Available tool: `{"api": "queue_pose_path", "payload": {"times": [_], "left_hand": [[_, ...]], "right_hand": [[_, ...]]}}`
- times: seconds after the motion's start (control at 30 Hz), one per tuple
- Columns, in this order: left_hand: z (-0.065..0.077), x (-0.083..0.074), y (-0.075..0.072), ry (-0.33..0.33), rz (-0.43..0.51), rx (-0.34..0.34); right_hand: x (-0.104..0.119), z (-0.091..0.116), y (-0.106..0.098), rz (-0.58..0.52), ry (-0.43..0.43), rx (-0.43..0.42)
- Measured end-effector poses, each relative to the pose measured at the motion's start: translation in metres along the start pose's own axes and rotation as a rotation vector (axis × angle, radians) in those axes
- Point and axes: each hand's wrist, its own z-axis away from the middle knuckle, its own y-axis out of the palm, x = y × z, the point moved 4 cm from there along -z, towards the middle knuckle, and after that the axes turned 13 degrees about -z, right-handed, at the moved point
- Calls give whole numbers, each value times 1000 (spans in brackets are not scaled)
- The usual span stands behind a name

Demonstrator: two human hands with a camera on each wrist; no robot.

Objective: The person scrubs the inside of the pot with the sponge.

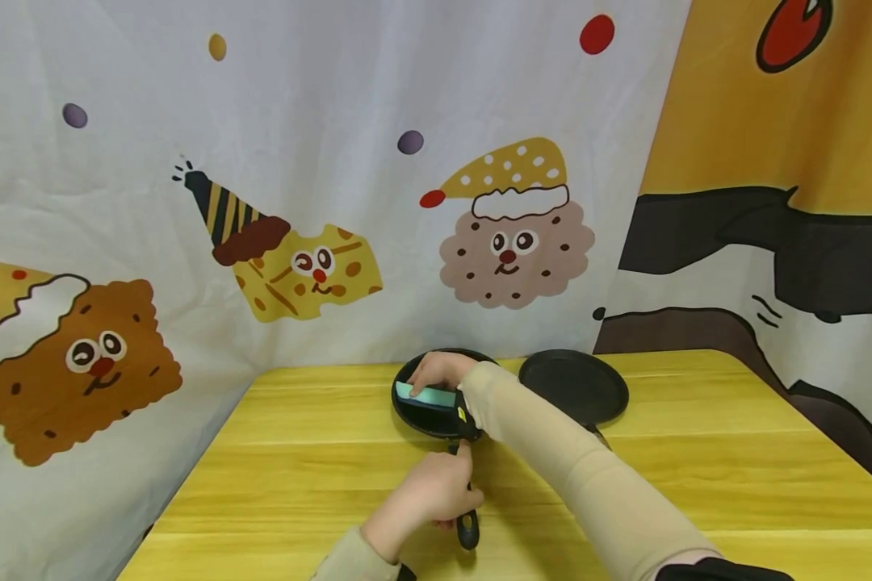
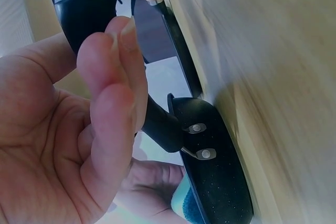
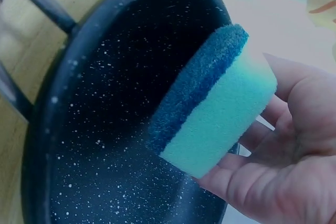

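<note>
A black, white-speckled frying pan (image 3: pixel 105 145) sits on the table, its handle (image 1: pixel 468 528) pointing toward me in the head view. My left hand (image 1: pixel 436 488) grips that handle, the index finger lying along it toward the pan. My right hand (image 1: pixel 443 369) reaches over the pan and pinches a two-layer sponge (image 3: pixel 215 108) between thumb and fingers. The sponge is light teal foam with a dark blue scouring side, which faces the pan's inner surface in the right wrist view. Whether it touches the pan cannot be told. My right forearm hides part of the pan.
A flat round black pan (image 1: pixel 574 386) lies to the right of the frying pan; its handle is mostly hidden behind my right sleeve (image 1: pixel 589 476). The wooden table (image 1: pixel 298 460) ends against a printed cloth backdrop (image 1: pixel 334 121).
</note>
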Motion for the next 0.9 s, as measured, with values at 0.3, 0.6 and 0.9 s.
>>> {"api": "queue_pose_path", "payload": {"times": [0.3, 0.6, 0.9], "left_hand": [[1, -1, -1, 1, -47, -5], [1, -4, -2, 9, -86, -16], [4, -4, -1, -5, -81, -32]], "right_hand": [[3, -8, 2, 246, -94, -149], [4, -14, -6, 436, -132, -228], [-12, -16, -11, 437, -140, -277]]}}
